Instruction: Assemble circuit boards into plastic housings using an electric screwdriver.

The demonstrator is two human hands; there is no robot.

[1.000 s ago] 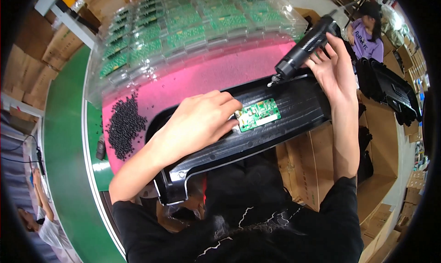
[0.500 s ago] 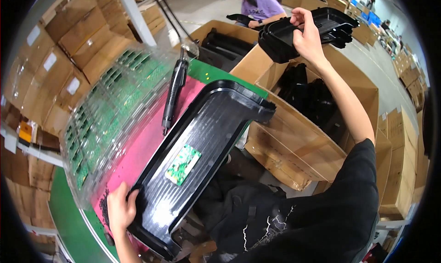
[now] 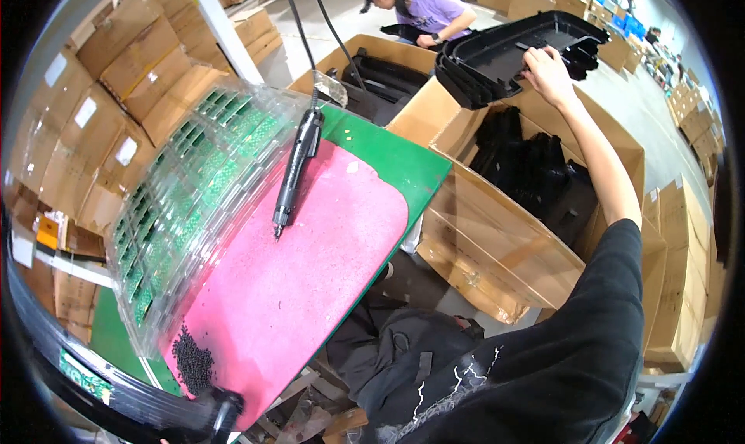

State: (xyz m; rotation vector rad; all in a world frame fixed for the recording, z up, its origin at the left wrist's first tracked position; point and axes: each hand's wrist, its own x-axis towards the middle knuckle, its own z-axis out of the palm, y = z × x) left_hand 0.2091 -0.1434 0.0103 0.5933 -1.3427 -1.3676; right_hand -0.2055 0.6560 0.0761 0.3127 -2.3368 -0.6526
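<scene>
Beyond our pink mat (image 3: 334, 219), now uncovered, is the tray stack (image 3: 493, 60); the black tray (image 3: 136, 405) with green board (image 3: 84, 374) is moved far left, seemingly aside. Right hand (image 3: 548, 74) bends at the stack, left hand (image 3: 164, 442) barely shows; grips we cannot tell.

Holds the right hand (image 3: 552, 79) with bent fingers at a stack of black covers (image 3: 477, 60) in the upper right, next to an open cardboard box (image 3: 504, 215) with more black parts (image 3: 535, 164). Shows a long black cover (image 3: 143, 401), bent by the lens, along the lower left rim, with a green circuit board (image 3: 84, 374) inside. Has a black screwdriver (image 3: 295, 168) tip-down over a pink mat (image 3: 326, 234) near the middle, a pile of small black pieces (image 3: 192, 364) at lower left, and clear plastic trays (image 3: 206, 199) of green boards at left.
</scene>
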